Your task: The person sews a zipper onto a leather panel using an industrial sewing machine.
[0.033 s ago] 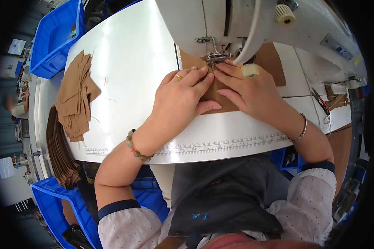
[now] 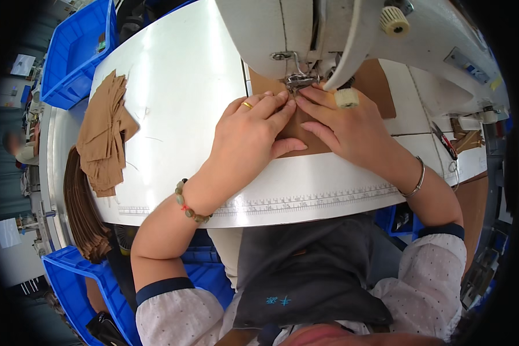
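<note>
A brown fabric or leather piece [image 2: 303,136] lies under the presser foot [image 2: 299,79] of a white sewing machine [image 2: 254,32]. My left hand [image 2: 248,132] rests on the piece left of the foot, fingers lying on it with the tips close to the needle area, thumb stretched rightward. My right hand [image 2: 352,124] lies on it at the right, fingers extended toward the foot, partly behind a white curved guard and knob. The needle itself is too small to make out.
Brown cut pieces [image 2: 101,132] and a darker stack [image 2: 83,207] lie left on the white table [image 2: 173,75]. Blue bins stand upper left [image 2: 75,52] and lower left [image 2: 98,288]. Scissors [image 2: 444,140] and brown scraps [image 2: 466,138] lie right. Another person [image 2: 23,147] sits far left.
</note>
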`<state>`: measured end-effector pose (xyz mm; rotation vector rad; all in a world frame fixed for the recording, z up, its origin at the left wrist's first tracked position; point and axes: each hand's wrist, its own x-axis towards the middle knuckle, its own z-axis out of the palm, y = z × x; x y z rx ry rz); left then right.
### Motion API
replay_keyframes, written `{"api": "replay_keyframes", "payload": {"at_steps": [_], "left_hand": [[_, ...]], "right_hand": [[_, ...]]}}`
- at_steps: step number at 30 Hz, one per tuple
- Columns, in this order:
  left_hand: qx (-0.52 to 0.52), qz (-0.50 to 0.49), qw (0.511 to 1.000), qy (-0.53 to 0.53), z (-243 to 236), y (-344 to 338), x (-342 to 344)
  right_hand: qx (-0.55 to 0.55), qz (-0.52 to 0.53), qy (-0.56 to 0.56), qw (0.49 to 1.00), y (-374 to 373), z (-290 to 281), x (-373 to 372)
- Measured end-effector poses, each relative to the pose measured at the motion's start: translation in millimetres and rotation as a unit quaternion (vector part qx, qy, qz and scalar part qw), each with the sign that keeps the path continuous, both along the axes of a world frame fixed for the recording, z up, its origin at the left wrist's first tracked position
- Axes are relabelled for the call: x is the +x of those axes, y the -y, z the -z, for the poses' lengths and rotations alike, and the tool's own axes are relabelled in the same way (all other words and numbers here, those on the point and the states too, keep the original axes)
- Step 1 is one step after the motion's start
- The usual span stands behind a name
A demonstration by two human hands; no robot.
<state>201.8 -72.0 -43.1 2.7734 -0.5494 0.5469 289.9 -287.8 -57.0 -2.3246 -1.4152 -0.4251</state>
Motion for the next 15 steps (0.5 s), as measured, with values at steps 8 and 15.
{"api": "replay_keyframes", "payload": {"at_steps": [8,15], "left_hand": [[-0.011,-0.003,1.000,-0.014,2.0,-2.8,5.2],[-0.001,-0.008,1.000,-0.010,1.9,-4.5,5.6]], "right_hand": [[0.032,-0.011,0.006,0.999,-2.4,-0.2,6.1],[0.035,-0.010,0.000,0.999,-3.7,0.6,6.8]]}}
